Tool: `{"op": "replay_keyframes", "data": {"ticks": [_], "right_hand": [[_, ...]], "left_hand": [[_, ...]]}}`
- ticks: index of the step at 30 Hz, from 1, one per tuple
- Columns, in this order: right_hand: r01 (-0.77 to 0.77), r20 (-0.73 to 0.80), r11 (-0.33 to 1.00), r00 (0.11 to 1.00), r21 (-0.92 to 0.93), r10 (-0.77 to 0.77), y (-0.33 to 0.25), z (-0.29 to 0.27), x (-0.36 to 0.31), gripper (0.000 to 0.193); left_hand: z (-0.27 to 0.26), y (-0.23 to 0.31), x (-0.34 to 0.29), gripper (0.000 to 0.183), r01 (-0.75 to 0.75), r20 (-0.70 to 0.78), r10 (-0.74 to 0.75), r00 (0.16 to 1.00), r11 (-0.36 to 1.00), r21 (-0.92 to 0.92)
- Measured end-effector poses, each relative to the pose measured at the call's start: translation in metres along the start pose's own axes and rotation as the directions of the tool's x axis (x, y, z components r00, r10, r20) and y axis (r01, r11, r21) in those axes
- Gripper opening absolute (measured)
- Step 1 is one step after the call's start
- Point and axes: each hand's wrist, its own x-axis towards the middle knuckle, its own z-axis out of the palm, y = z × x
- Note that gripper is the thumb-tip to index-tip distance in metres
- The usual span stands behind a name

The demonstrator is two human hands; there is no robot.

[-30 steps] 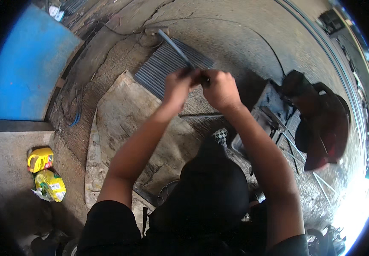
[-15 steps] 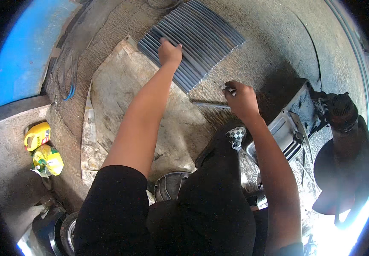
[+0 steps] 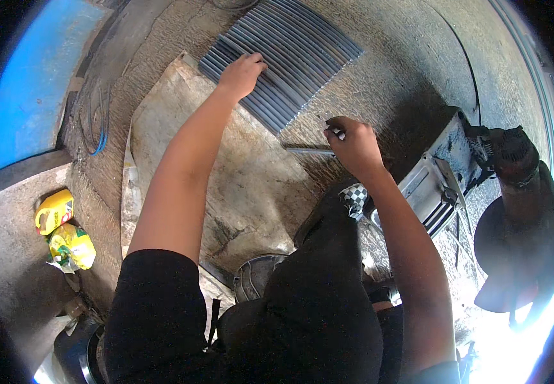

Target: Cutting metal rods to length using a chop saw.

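Many grey metal rods (image 3: 289,57) lie side by side in a flat row on the rough concrete floor. My left hand (image 3: 241,75) is closed over the near left part of this row, its fingers curled around a rod that appears to lie on top of the others. To the right and nearer, my right hand (image 3: 357,146) pinches a small white object (image 3: 339,134), too small to name. A single loose rod (image 3: 309,151) lies apart from the row, its right end passing close to or under my right hand.
A stained, pale sheet (image 3: 225,185) covers the floor before me. On the right stands a cut-off saw (image 3: 424,189) with a dark motor (image 3: 513,153). A yellow jug (image 3: 55,211) and a yellow-green bag (image 3: 72,245) sit at left, near a blue panel (image 3: 33,83).
My left hand has shifted slightly left along the row, staying over the rods. My right hand has moved a little left with the small white object still in it.
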Motion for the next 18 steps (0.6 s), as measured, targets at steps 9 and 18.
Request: {"op": "replay_keyframes", "data": {"ticks": [9,18], "right_hand": [[-0.042,0.061,0.998,0.997,-0.042,0.044,0.007,0.006,-0.008,0.025],[-0.022,-0.001,0.998,1.000,-0.054,0.022,0.011,-0.001,-0.016,0.024]], "left_hand": [[-0.005,0.009,0.019,0.031,-0.144,0.021,0.143,0.989,0.957,0.251],[-0.005,0.010,0.025,0.031,-0.150,0.055,0.140,0.989,0.950,0.273]]}}
